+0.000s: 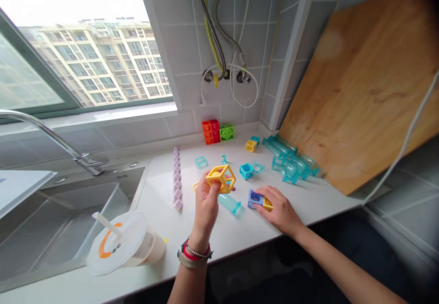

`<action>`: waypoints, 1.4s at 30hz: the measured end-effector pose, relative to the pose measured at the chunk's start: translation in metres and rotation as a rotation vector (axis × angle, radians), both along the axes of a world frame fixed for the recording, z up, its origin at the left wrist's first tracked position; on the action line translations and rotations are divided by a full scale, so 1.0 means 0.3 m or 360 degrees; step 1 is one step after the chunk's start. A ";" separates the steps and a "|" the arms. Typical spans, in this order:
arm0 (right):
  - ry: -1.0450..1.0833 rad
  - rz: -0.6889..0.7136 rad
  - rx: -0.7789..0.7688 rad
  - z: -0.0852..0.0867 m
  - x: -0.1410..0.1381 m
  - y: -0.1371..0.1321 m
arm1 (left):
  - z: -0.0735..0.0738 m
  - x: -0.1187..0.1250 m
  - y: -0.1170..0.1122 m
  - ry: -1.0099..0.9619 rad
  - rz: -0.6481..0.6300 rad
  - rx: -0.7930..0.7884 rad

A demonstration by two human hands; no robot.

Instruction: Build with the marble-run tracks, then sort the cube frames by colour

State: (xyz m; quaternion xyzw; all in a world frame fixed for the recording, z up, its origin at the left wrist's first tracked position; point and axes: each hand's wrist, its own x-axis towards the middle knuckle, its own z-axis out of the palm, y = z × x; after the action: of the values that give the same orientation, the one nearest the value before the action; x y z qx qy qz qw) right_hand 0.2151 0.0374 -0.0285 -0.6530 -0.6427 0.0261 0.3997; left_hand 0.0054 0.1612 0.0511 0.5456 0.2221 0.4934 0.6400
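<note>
My left hand [206,199] is closed on a yellow open-frame cube block [229,179], raised above the counter. Below that block lies a clear teal tube piece [229,204], partly hidden by the hand. My right hand [281,209] grips a joined pair of blocks, a purple block [253,199] with a yellow one [267,204], low at the counter's front. Just beyond the hands sit a teal cube block [246,171], a clear teal piece [258,167], a small teal piece [224,159] and a teal square ring [201,162].
Pale purple pieces [177,184] form a row at left. Red blocks [211,131], green blocks [227,132] and a yellow-and-teal pair [251,145] stand behind. Clear teal tubes [291,164] lie by a leaning wooden board [370,89]. A lidded cup [147,249] stands near the sink [137,189].
</note>
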 end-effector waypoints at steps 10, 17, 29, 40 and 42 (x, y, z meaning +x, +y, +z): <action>-0.0016 -0.0029 -0.0040 0.010 -0.006 -0.002 | 0.019 -0.073 0.066 -0.0108 0.0146 -0.0216; -0.0025 0.0001 -0.0036 -0.004 0.002 -0.001 | 0.019 -0.128 0.112 -0.0384 0.0064 -0.0529; -0.0002 0.0014 -0.0028 0.008 -0.001 0.002 | 0.003 -0.075 0.090 0.0315 0.0668 0.0120; -0.0002 0.0080 -0.0038 0.009 0.024 0.022 | 0.010 -0.110 0.115 -0.0009 0.0822 0.0108; -0.0087 0.0141 -0.0076 0.023 0.044 0.035 | 0.012 -0.118 0.120 -0.0033 0.0798 0.0075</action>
State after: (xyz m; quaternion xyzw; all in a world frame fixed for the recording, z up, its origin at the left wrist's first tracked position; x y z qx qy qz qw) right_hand 0.2284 0.0480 -0.0216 -0.6338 -0.6809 0.0413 0.3648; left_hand -0.0302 0.1971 0.0548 0.4831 0.3324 0.6473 0.4869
